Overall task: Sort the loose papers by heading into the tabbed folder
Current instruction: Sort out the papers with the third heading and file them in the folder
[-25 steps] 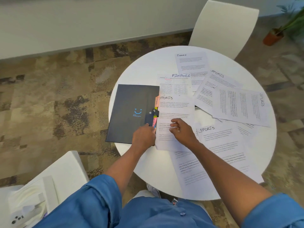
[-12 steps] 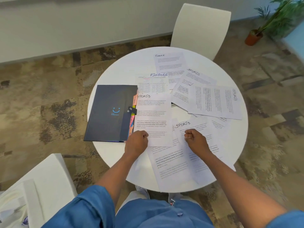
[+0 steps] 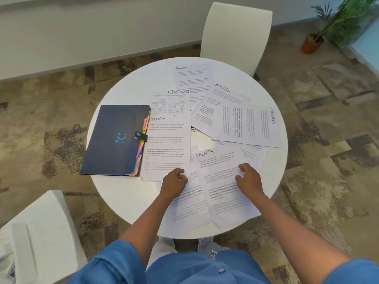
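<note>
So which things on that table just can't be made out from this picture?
All in the head view:
- Folder tabs: labels too small to read.
- Body text on the Sports sheet: too small and blurred.
- Sheet under the left hand: heading covered by the Sports sheets.
- Folder: closed, so its contents are hidden.
- Right hand: fingers curled; any grip on the paper is unclear.

The body text on the papers [image 3: 223,185] is too small to read; a plant [image 3: 346,19] at the frame's upper right is cut off.
</note>
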Demonstrator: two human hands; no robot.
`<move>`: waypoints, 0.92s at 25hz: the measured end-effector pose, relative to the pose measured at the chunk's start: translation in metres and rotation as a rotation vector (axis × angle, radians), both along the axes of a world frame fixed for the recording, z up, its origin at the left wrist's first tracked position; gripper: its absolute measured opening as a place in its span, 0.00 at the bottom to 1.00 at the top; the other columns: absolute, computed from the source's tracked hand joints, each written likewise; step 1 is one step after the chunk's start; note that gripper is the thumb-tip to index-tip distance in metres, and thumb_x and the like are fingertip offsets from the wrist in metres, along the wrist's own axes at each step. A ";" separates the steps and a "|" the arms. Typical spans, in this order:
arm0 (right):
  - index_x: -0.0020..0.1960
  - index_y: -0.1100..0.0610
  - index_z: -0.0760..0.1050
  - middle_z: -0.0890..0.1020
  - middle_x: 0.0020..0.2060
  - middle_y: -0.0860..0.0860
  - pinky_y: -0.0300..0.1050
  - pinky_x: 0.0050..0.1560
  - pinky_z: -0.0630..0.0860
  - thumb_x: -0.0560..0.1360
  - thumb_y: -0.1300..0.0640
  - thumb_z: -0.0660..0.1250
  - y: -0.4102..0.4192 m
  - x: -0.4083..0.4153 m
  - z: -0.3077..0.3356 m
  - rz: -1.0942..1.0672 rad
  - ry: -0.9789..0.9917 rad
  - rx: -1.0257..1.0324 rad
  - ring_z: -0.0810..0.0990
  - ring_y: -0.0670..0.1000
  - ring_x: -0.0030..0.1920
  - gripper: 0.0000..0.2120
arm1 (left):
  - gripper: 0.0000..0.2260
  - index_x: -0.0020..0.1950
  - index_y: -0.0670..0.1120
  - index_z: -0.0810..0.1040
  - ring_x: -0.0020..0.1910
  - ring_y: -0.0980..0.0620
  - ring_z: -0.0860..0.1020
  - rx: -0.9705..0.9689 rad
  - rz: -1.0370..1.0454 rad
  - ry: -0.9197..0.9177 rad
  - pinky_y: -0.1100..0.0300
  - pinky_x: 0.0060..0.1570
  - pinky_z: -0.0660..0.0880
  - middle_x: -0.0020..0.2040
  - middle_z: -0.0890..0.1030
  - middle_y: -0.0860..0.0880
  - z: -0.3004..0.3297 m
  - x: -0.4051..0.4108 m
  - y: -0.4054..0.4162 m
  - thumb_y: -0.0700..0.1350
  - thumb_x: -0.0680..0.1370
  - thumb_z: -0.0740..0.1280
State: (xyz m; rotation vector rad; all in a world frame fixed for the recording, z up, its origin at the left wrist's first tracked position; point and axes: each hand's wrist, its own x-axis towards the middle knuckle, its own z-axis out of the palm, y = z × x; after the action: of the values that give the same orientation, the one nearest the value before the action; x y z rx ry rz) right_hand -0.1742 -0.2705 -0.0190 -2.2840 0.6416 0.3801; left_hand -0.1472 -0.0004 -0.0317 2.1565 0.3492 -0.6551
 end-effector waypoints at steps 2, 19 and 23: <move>0.69 0.57 0.68 0.73 0.66 0.56 0.50 0.63 0.70 0.76 0.61 0.65 -0.013 -0.004 -0.004 -0.030 0.033 -0.068 0.72 0.58 0.65 0.22 | 0.17 0.64 0.47 0.77 0.57 0.47 0.79 -0.031 -0.026 0.064 0.57 0.58 0.75 0.59 0.82 0.47 -0.004 -0.004 -0.016 0.46 0.75 0.64; 0.67 0.57 0.68 0.77 0.57 0.55 0.45 0.50 0.73 0.75 0.61 0.66 -0.055 0.001 -0.012 -0.166 0.121 0.110 0.76 0.54 0.52 0.21 | 0.21 0.61 0.43 0.72 0.34 0.47 0.76 -0.320 0.273 0.306 0.56 0.38 0.75 0.38 0.81 0.43 -0.008 -0.006 -0.066 0.37 0.69 0.71; 0.50 0.57 0.74 0.75 0.39 0.49 0.43 0.38 0.69 0.78 0.59 0.64 -0.056 0.000 -0.008 -0.160 0.005 0.135 0.73 0.50 0.41 0.03 | 0.13 0.54 0.43 0.80 0.37 0.48 0.77 -0.314 0.207 0.263 0.57 0.40 0.75 0.43 0.83 0.44 -0.007 -0.007 -0.064 0.37 0.70 0.72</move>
State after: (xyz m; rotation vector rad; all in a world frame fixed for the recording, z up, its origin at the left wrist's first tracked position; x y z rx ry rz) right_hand -0.1746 -0.3267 -0.0269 -2.0891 0.7716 0.3415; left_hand -0.1543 -0.0640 -0.0384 1.7139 0.5620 -0.8175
